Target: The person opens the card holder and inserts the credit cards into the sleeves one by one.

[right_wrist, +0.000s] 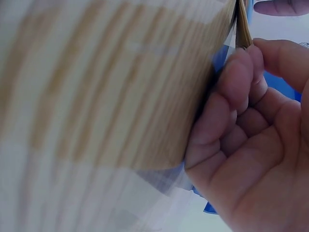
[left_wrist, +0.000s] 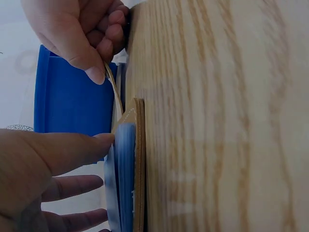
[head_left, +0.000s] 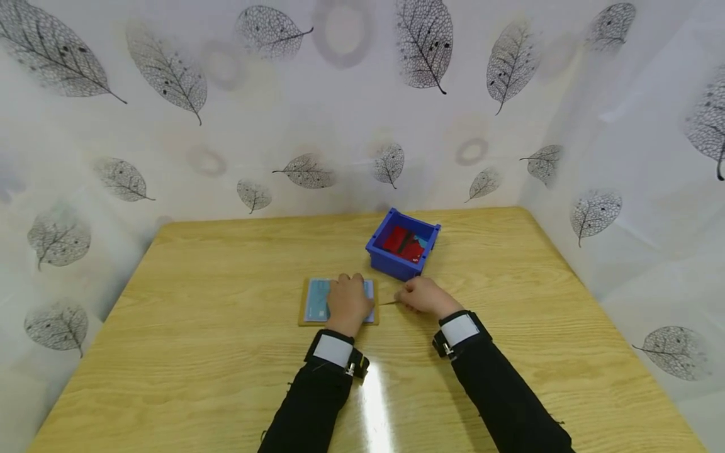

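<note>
A tan leather card holder point(head_left: 302, 309) lies on the table with a stack of bluish clear sleeves point(head_left: 317, 301) on top. My left hand point(head_left: 348, 303) rests over the sleeves, its thumb at their edge and the other fingers stretched out above them in the left wrist view. From the right end of the holder comes a narrow tan strap point(left_wrist: 115, 90). Between thumb and forefinger, my right hand point(head_left: 423, 296) pinches the strap's far end, with the remaining fingers curled in. In the right wrist view, the strap point(right_wrist: 244, 29) rises from the fingertips.
A blue plastic box point(head_left: 391, 261) stands just beyond my hands, with red and dark flat items point(head_left: 403, 243) inside. The wooden table point(head_left: 226, 377) reaches back to a white wall covering printed with grey leaves point(head_left: 427, 41).
</note>
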`<state>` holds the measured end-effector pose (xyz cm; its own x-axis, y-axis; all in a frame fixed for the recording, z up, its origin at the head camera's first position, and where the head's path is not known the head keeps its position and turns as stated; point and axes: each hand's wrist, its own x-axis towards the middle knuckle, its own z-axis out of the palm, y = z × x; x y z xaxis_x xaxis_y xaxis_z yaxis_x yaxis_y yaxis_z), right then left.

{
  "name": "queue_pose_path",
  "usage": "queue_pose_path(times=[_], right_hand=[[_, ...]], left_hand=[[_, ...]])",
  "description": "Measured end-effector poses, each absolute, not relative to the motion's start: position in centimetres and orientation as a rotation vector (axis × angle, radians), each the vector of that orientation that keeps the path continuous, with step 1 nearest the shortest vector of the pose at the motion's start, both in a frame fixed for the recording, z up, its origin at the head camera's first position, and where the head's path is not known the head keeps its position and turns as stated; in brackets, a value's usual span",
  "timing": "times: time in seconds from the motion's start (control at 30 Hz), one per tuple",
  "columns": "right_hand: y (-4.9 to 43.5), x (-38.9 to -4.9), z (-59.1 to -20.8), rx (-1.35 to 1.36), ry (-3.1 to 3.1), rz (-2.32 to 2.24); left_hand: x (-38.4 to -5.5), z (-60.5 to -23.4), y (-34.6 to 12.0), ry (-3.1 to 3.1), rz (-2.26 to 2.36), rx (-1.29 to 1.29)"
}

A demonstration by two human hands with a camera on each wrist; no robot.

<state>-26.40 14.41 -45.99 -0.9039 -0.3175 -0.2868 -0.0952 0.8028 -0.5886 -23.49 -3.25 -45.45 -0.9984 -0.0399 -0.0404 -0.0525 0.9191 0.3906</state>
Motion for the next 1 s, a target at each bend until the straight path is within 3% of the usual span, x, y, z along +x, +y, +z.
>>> queue_pose_path(times=[0.27, 0.47, 0.73, 1.0], right_hand=[[14.0, -26.2, -45.9, -0.441, 2.678, -0.724], [14.1, -26.0, -45.8, -0.453, 2.681, -0.711], [14.3, -26.1, -45.9, -0.415, 2.671, -0.72], [14.0, -26.1, -45.8, -0.413, 2.665, -0.725]], left_hand=[[-23.8, -45.1, -4.5, 2.972, 0.928, -0.088], [-23.7, -43.7, -8.1, 2.784, 1.334, -0.129], [-22.9, -44.5, -12.8, 2.849, 1.326, -0.226], [-22.5, -45.8, -13.7, 2.854, 1.275, -0.272]])
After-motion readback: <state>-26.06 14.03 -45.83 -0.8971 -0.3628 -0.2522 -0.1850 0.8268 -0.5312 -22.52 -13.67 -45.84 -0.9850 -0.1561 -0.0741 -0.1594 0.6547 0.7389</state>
